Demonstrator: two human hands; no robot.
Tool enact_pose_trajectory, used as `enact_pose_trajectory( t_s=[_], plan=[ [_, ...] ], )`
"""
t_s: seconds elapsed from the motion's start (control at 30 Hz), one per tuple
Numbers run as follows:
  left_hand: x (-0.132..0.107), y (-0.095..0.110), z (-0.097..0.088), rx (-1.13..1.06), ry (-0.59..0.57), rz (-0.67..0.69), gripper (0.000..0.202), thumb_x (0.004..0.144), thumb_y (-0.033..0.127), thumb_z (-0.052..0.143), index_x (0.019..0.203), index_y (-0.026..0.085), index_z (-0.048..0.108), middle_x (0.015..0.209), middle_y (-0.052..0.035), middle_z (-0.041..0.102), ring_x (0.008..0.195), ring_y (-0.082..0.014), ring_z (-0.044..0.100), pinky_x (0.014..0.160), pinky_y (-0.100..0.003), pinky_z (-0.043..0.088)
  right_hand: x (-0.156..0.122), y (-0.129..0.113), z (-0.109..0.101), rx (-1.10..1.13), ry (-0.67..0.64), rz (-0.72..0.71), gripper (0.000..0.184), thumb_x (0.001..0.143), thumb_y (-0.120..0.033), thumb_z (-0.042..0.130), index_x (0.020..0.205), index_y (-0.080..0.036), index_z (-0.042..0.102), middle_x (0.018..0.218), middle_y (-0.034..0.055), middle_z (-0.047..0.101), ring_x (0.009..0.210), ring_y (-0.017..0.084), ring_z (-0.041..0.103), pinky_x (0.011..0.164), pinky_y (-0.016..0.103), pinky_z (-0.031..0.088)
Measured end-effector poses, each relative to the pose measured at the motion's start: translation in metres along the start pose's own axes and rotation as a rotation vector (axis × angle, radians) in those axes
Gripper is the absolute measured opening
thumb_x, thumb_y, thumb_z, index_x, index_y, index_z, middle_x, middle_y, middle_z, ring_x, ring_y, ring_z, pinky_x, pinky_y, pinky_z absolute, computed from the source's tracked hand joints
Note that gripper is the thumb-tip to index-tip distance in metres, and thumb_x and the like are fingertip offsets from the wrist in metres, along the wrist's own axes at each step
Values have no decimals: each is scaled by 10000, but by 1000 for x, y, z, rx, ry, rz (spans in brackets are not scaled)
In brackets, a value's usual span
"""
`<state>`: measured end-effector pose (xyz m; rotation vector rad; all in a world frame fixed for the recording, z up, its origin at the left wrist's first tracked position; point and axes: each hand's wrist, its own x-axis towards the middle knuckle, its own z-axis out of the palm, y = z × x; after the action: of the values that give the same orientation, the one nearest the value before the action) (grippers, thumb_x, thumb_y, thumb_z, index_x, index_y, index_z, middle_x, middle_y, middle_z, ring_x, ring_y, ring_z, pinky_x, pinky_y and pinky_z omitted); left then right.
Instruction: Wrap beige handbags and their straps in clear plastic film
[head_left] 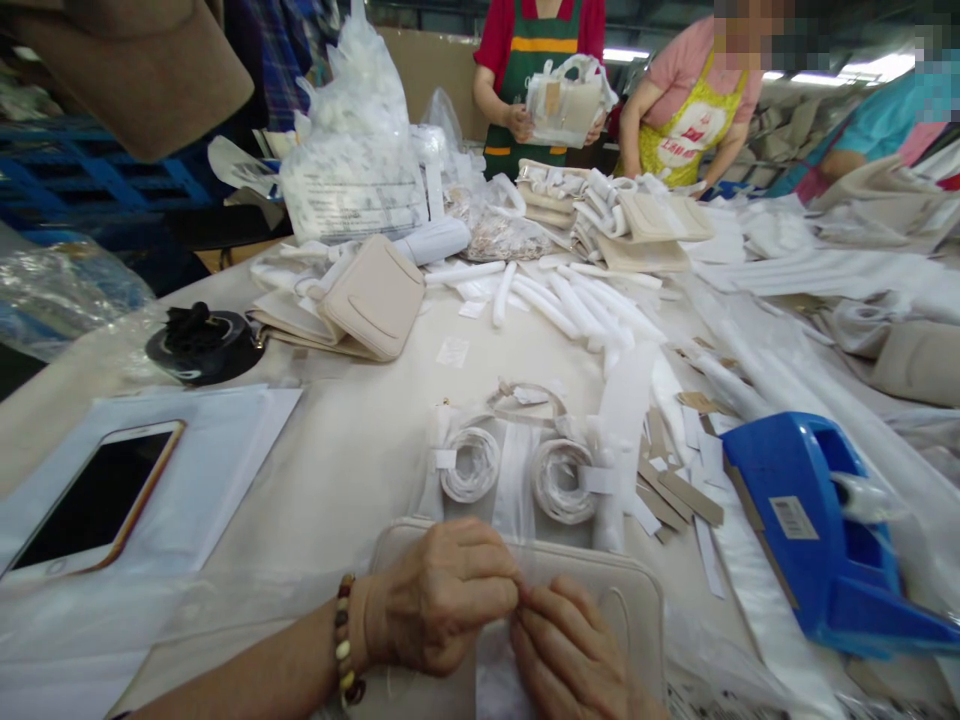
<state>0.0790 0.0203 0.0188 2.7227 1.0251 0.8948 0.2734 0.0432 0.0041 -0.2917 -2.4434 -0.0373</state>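
A beige handbag [630, 590] lies on the table in front of me, its flap towards me. My left hand [450, 600], with a beaded bracelet at the wrist, is closed above the flap. My right hand [574, 650] is closed too, and the fingertips of both hands meet over the bag's middle. What they pinch is hidden. A translucent white strip [516, 480] runs down the bag and passes beneath the fingertips. Beyond the flap sit two plastic-wrapped coils, the left coil [470, 465] and the right coil [562, 480], with a thin beige strap [551, 395] behind them.
At left, a phone [97, 495] rests on white paper sheets [240, 450], near a black tape roll [202, 345]. A blue tape dispenser [795, 520] stands at right beside card scraps [667, 490]. Another beige bag [375, 300] and white foam tubes [570, 300] lie farther back; several people stand beyond.
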Motion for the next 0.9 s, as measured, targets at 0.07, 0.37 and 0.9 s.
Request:
enact_pose_trajectory(
  t_s=[0.07,0.37,0.9],
  plan=[
    [1,1,1,-16,29,-16,207,766,66,346,721,158,526,764,-74,602,724,-144,547,720,-281,473,2,-1,2,-4,24,-3,400,919,-45,299,759,-161,646,750,12,687,841,132,627,935,293,415],
    [10,9,2,180,-126,65,202,814,41,383,718,153,521,727,-48,585,676,-142,537,687,-289,498,-3,-14,9,-43,59,-9,479,926,-71,253,639,-156,628,740,21,681,782,158,616,806,298,473],
    [-14,43,9,283,-158,-225,424,848,202,541,1222,13,478,1279,-188,526,1256,-267,423,1037,-375,408,-52,-36,-26,87,-39,88,319,826,-69,415,1067,-118,617,1005,76,696,1029,173,602,934,312,481]
  ],
)
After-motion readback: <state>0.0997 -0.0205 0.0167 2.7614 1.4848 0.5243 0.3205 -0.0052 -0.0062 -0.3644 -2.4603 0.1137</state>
